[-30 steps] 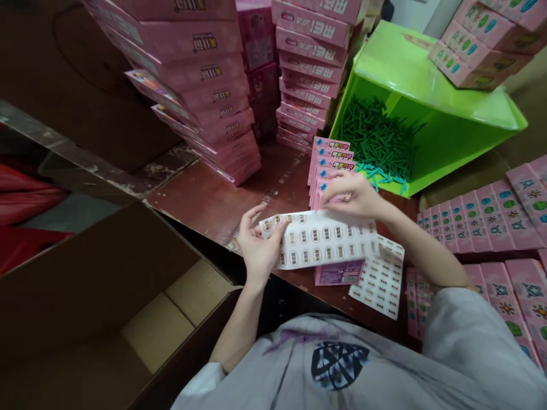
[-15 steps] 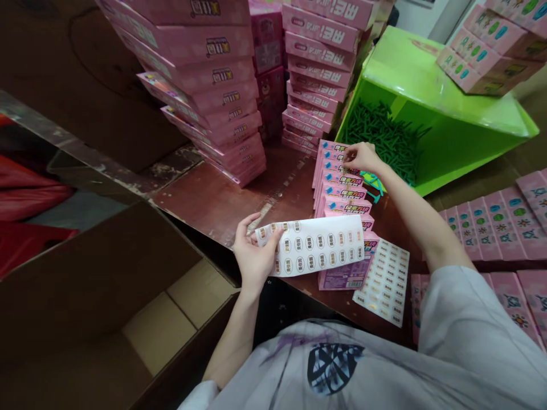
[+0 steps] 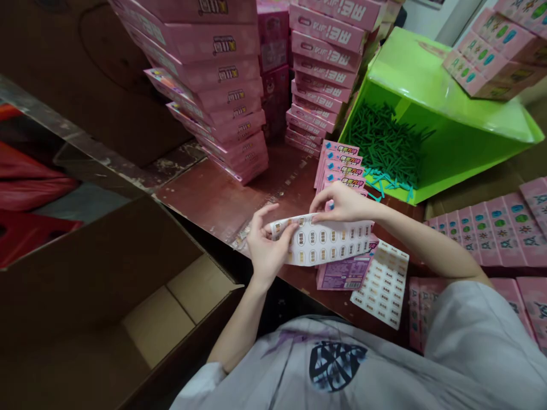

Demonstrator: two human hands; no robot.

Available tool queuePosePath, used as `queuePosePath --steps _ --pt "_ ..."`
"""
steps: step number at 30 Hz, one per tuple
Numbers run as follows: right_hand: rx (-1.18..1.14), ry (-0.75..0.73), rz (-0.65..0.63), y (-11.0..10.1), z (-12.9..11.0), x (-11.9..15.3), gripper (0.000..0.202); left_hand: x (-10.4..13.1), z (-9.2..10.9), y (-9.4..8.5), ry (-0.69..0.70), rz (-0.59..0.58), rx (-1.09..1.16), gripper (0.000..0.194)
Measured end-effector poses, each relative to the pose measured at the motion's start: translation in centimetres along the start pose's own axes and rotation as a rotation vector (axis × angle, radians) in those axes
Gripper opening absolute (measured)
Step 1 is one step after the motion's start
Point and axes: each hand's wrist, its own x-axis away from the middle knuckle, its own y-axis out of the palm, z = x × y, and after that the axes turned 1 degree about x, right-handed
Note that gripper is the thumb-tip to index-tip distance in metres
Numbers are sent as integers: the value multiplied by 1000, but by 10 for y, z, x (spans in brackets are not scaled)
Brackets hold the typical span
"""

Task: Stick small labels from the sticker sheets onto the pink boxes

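My left hand point(image 3: 270, 247) grips the left end of a white sticker sheet point(image 3: 337, 250), thumb on top. Rows of small oval labels with dark and gold print cover the sheet. My right hand point(image 3: 342, 204) bends over the sheet's upper edge, thumb and fingertips pinched together at a label in the top row. Whether that label has come loose, I cannot tell. Behind the hands lies an overlapping row of pink printed packets point(image 3: 342, 162), partly covered by my right hand. A purple packet back point(image 3: 344, 274) with a barcode shows below the sheet.
A second sticker sheet point(image 3: 382, 287) lies on the red-brown table point(image 3: 222, 199). Tall stacks of pink boxes point(image 3: 233, 77) stand behind. A lime-green bin point(image 3: 453, 142) holds many green sticks point(image 3: 384, 136). An open cardboard carton point(image 3: 188, 290) is at the left, and pink boxes point(image 3: 491, 228) line the right.
My right hand has moved from the far packets back toward me, onto the sticker sheet's top edge. My left hand and the sheet have shifted slightly right, and the sheet bends more.
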Motion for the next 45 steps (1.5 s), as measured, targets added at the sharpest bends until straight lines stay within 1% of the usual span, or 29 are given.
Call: queuePosePath --steps 3,6,8,14,18,20,22,25,28,30,33,36,41,43,45 --pt "-60 33 141 4 8 4 20 0 0 1 -7 3 -4 48" --pt "-41 10 277 12 10 8 13 -1 -1 2 -26 29 -1 50" --pt "-38 7 308 17 8 9 9 -2 -1 1 -36 37 11 52" --pt "-74 58 229 21 4 6 7 -1 -5 0 -33 20 8 56" --pt "-140 110 141 21 1 4 2 1 -5 -2 -11 8 9 56" --pt "-201 139 107 21 0 4 11 1 -4 -3 5 11 14 56" --pt "-228 149 86 21 0 4 14 2 -4 -3 8 6 16 56" --pt "-232 161 92 21 3 6 12 4 -4 -3 -7 -10 11 57" --pt "-287 191 112 20 7 8 16 5 -4 -4 -27 -11 13 58" --pt "-362 217 56 18 9 9 21 7 -3 -3 -46 -24 29 58" --pt "-507 284 -70 15 12 11 23 9 -1 -2 -68 -67 66 58" --pt "-561 334 -128 13 11 14 21 11 -1 0 -47 -92 76 54" --pt "-452 246 -135 11 5 19 17 13 -4 1 -8 -118 60 49" --pt "-342 189 -65 12 3 22 15 12 -5 1 -2 -114 58 47" --pt "-176 89 93 18 1 25 12 11 -6 1 -23 -97 57 46"
